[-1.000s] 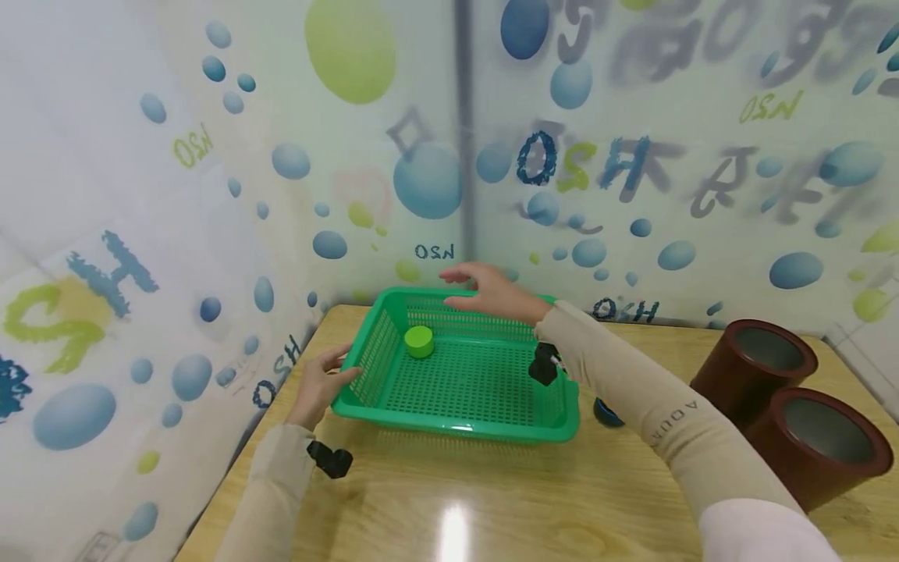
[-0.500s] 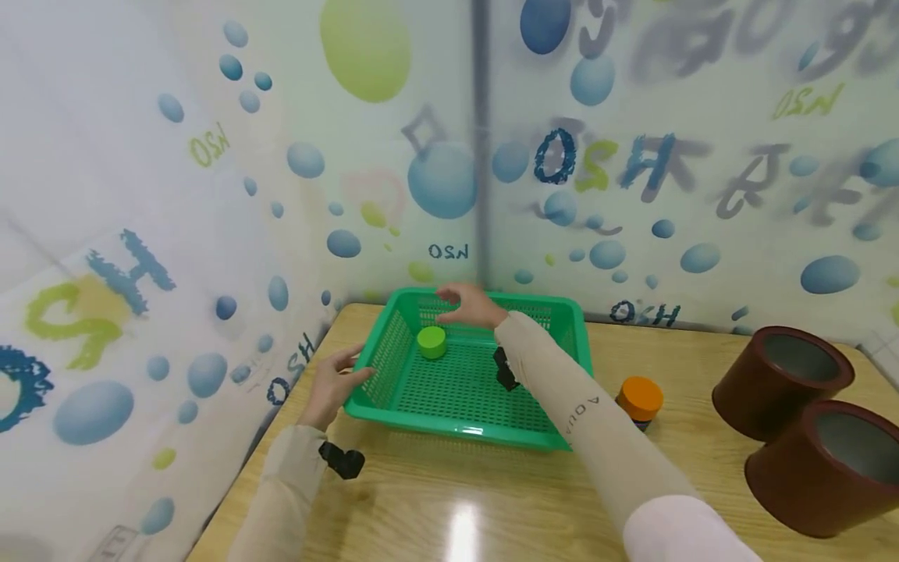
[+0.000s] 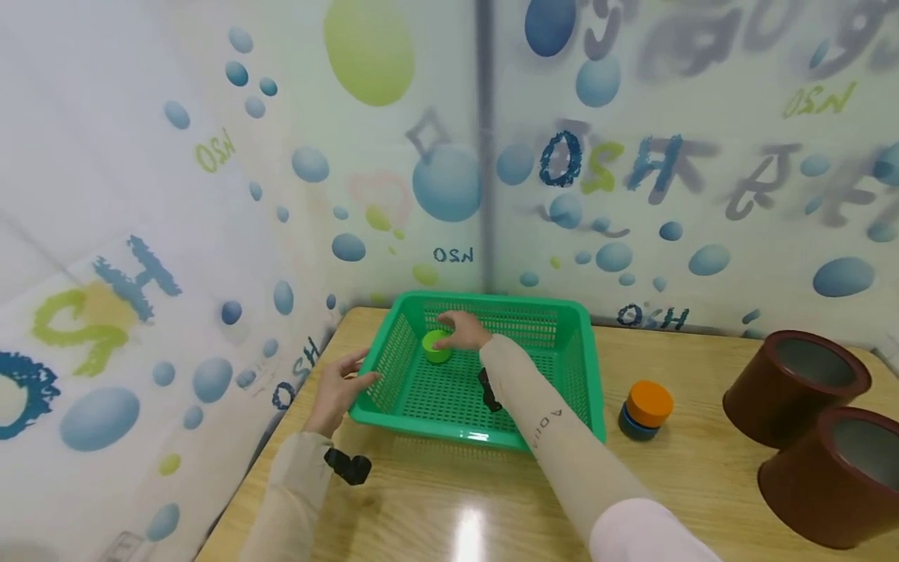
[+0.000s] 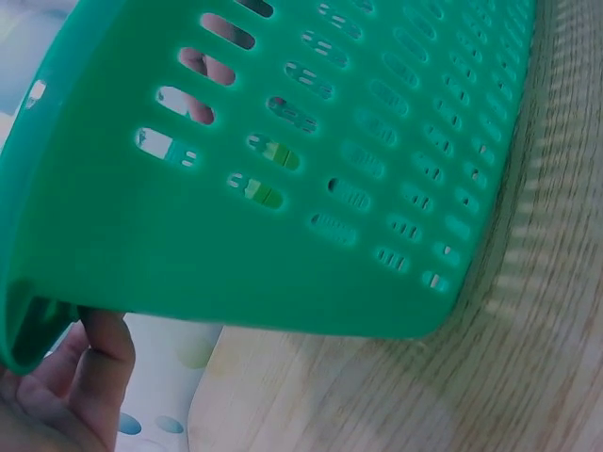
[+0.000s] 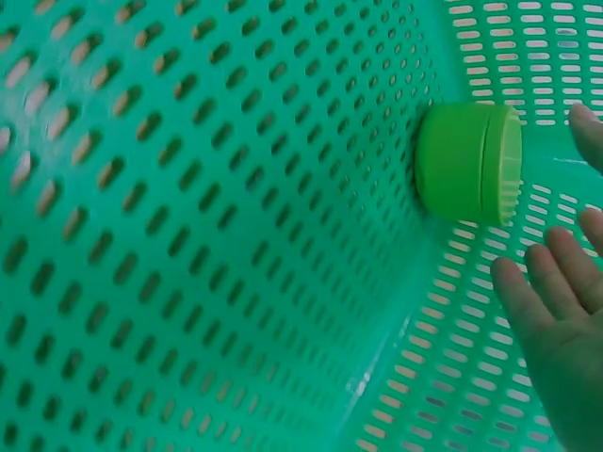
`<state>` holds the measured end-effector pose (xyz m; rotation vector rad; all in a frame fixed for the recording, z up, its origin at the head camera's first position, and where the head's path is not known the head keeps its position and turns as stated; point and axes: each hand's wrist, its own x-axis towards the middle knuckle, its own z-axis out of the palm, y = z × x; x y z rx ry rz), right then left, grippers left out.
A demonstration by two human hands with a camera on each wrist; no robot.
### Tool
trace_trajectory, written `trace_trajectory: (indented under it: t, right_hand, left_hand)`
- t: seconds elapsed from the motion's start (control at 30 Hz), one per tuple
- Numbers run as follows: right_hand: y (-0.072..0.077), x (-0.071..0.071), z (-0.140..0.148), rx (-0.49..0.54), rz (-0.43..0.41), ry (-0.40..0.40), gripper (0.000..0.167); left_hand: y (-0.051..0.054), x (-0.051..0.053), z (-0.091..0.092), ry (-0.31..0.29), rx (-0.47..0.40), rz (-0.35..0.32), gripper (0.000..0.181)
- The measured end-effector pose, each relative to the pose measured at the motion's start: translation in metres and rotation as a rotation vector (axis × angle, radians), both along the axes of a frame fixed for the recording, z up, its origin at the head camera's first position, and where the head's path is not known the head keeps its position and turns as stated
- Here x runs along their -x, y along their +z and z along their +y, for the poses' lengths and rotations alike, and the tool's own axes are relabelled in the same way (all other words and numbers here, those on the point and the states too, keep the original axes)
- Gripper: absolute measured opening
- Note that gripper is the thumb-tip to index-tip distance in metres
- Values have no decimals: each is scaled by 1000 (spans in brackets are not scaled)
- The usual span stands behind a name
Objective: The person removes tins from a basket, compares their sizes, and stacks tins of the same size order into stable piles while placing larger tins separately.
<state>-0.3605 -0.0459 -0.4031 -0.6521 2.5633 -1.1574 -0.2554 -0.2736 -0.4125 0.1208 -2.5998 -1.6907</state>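
Note:
A green plastic basket [image 3: 477, 438] with slotted walls stands on the wooden table. Its left rim is in the grip of my left hand [image 3: 339, 390]; the left wrist view shows bent fingers under the rim corner. Inside the basket, near its back left corner, sits a small round lime-green container [image 3: 435, 351] with a seam round its side [image 5: 462, 165]. My right hand [image 3: 463, 329] reaches over it from the right, thumb and fingers spread. In the right wrist view the fingers [image 5: 556, 282] are apart from the container, with nothing between them.
Right of the basket stands a round container with an orange top [image 3: 649, 403] and a dark blue lower part. Two dark brown cylinders [image 3: 762, 398] with grey tops are farther right. A patterned wall [image 3: 393, 195] borders the table's back and left sides.
My right hand has moved left and down, from over the basket's back rim to the lime-green container. The orange-topped container has come into view. My left hand stays on the rim.

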Motion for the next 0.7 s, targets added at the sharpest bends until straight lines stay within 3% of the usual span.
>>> trace_trajectory:
  t: [0.27,0.6,0.7]
  right_hand:
    - [-12,2,-8,-36,-27,-42,63]
    - [-30,5,-19,-74,31,-75,60]
    - [-34,8,-22,-70,3,-104,61]
  left_hand:
    - [1,-1,2,9,-13,-19,52]
    - [0,0,2,18,-16,-30,52]
    - [0,2,2,22,-2,-32,52]
